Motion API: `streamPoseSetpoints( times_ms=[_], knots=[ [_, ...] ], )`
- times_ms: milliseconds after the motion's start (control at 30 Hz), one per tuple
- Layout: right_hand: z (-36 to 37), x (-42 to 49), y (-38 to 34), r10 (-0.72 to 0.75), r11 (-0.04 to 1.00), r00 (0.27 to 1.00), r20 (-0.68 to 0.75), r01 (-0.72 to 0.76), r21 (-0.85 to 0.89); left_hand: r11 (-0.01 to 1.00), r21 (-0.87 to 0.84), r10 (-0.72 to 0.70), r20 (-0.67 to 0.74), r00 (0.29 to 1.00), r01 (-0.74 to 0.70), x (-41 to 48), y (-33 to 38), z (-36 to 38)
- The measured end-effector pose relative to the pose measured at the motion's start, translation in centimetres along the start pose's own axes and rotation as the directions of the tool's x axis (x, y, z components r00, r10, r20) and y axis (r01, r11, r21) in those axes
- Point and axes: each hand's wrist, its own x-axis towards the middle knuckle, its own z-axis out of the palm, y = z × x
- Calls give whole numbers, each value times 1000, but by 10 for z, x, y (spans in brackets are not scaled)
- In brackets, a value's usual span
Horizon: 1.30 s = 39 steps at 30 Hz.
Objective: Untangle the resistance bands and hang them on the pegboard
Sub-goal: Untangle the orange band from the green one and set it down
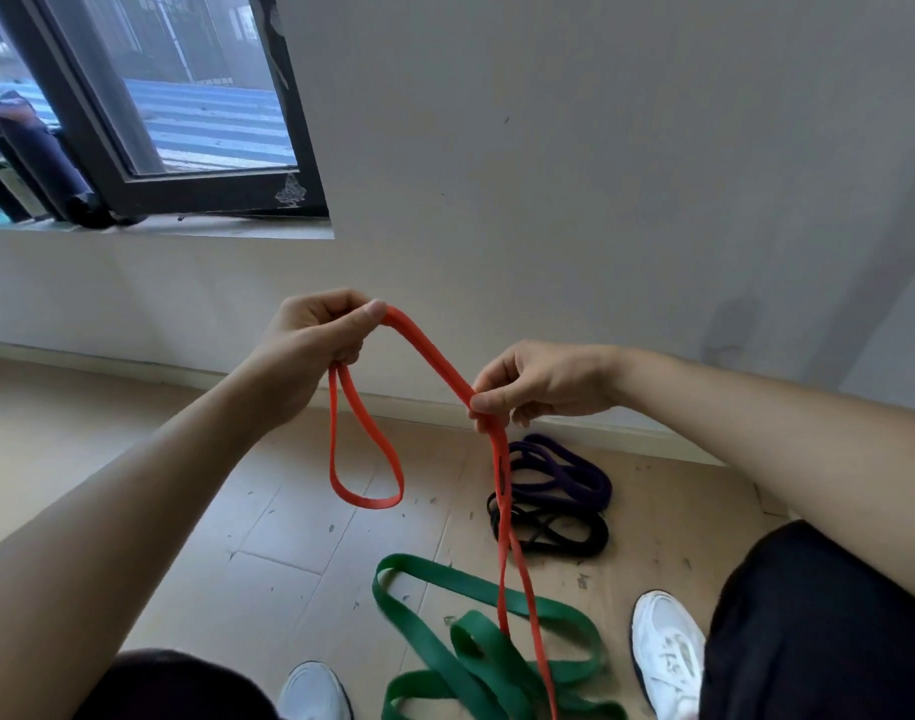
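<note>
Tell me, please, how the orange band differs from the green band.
The orange band is narrow; the green band is clearly wider. The orange band is held up, gripped by the left hand and pinched by the right hand; the green band lies in loose coils on the floor. Both are flat bands, and the orange band's lower part hangs over the green band.

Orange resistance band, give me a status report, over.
Left hand grips orange band at top fold, right hand pinches it lower. Long end trails across green band on floor. Purple band, black band coiled beyond. Pegboard not in view.
</note>
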Motion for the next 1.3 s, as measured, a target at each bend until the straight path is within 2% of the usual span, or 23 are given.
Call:
streamPoseSetpoints(
  times_ms=[133, 433, 500, 633, 833, 967, 1067, 1167, 1300],
  knots=[
    [1, -1, 1, -29, 998, 999, 14, 29, 52, 998, 44, -48, 28, 998, 47, -3, -10, -16],
    [3, -17, -17, -162, 969, 979, -124, 182, 168, 957, 189, -262, 235, 936, 220, -9, -23, -17],
    [8, -18, -24, -194, 960, 963, -186, 226, 166, 954, 221, -258, 270, 928, 201, -8, -19, -6],
    [15, -20, -30, -234, 957, 944, -232, 266, 116, 982, 134, -168, 299, 939, 133, -3, -1, 20],
    [19, -20, -29, -224, 960, 942, -249, 257, 109, 976, 189, -156, 282, 947, 105, -1, 10, 40],
    [20, -17, -22, -217, 965, 954, -208, 242, 104, 991, 94, -115, 267, 957, 93, 1, 11, 41],
    [23, -12, -13, -184, 983, 970, -159, 186, 1, 997, 33, -69, 234, 970, 63, 1, 13, 42],
    [28, -7, -4, -108, 991, 986, -128, 96, -95, 999, -39, -29, 167, 986, 36, 2, 16, 37],
    [32, -4, 1, -65, 995, 995, -79, 59, -80, 991, -132, -5, 44, 999, 11, 1, 15, 23]
  ],
)
